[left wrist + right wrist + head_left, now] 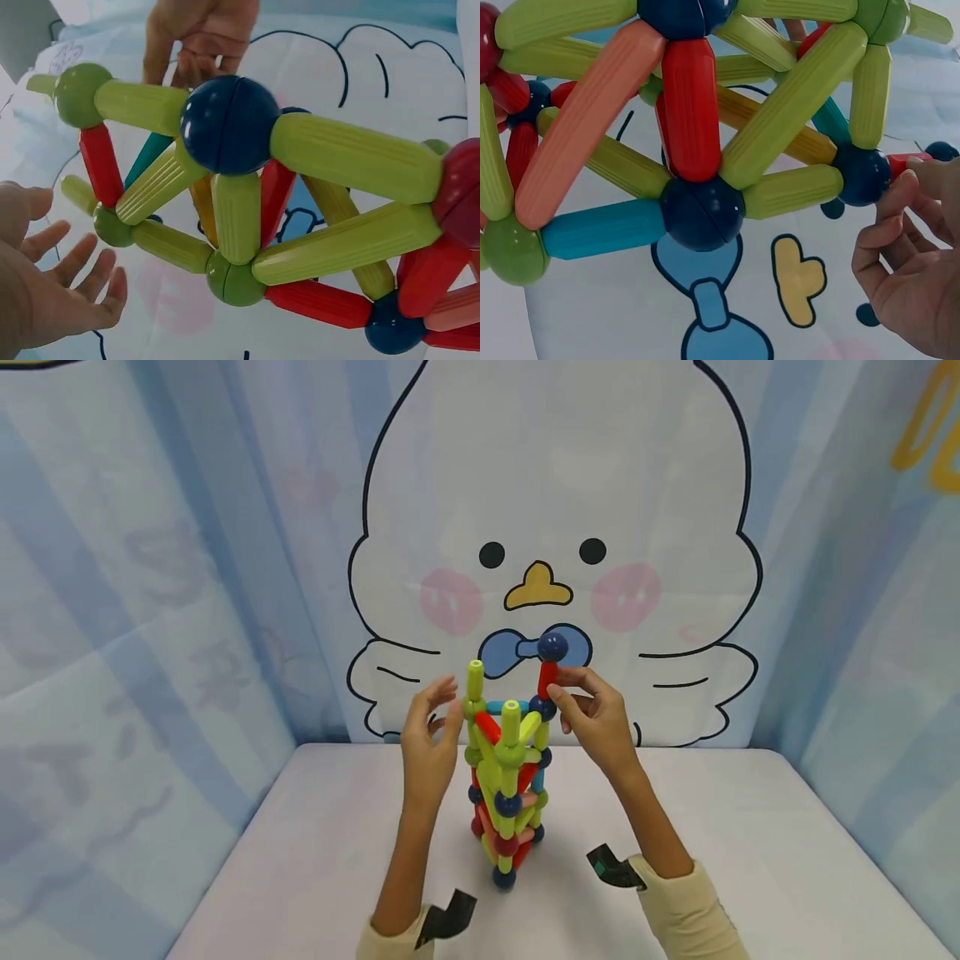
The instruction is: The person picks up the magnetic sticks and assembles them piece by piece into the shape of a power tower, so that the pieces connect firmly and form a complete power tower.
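Note:
A tall tower of magnetic rods and balls [508, 777] stands on the table, in lime, red, blue and salmon. At its far right top corner, my right hand [596, 714] pinches an upright red rod [548, 680] between thumb and fingers. A dark blue ball [552, 647] caps that rod, and another blue ball [861, 175] sits below it. My left hand [431, 735] is beside the tower's upper left, fingers loosely bent and holding nothing. Lime rods [476, 681] stick up from the other two top corners. The left wrist view shows a gap between the left hand [56, 277] and the tower.
The white table [337, 860] carries the tower near its middle. Behind it hangs a cloth backdrop [555, 485] with a cartoon bird, and more printed cloth [135, 652] closes off the sides. Black straps [447, 919] show at both sleeve cuffs.

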Motion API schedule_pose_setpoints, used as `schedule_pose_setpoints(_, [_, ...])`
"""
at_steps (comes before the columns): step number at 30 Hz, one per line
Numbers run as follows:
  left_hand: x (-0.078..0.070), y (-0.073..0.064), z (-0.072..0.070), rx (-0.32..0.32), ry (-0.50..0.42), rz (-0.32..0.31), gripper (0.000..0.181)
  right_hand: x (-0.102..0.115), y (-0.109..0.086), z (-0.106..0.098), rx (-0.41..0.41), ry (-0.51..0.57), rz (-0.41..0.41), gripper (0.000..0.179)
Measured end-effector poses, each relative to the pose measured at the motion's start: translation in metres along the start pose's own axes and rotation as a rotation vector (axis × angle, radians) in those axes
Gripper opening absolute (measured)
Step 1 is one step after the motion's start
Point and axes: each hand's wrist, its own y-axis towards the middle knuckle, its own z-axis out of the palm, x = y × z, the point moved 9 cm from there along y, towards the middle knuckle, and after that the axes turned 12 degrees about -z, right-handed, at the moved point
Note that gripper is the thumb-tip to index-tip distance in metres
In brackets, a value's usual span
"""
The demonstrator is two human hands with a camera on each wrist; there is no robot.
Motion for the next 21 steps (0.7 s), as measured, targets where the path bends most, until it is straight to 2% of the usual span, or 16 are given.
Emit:
schedule_pose_setpoints(3, [0.006, 0.015, 0.014, 0.158, -0.101, -0.106, 0.038, -0.001, -0.002, 0.001, -0.049, 0.014, 0.008, 0.026])
schedule_pose_setpoints(6, [0.011, 0.020, 0.023, 0.236, -0.168, -0.165, 0.039, -0.004, -0.004, 0.004, -0.062, 0.017, 0.032, 0.027])
schedule_pose_setpoints(9, [0.014, 0.021, 0.025, 0.239, -0.177, -0.174, 0.038, -0.006, -0.005, 0.007, -0.052, 0.010, 0.054, 0.028])
schedule_pose_setpoints(15, [0.009, 0.023, 0.026, 0.215, -0.058, -0.113, 0.037, -0.007, -0.005, 0.009, -0.041, -0.012, 0.059, 0.031])
schedule_pose_setpoints(20, [0.010, 0.025, 0.027, 0.220, -0.051, -0.113, 0.037, -0.001, -0.004, 0.012, -0.001, -0.080, -0.028, 0.035])
schedule_pose_setpoints(21, [0.011, 0.025, 0.027, 0.227, -0.055, -0.118, 0.037, 0.005, -0.003, 0.013, 0.009, -0.107, -0.054, 0.034])
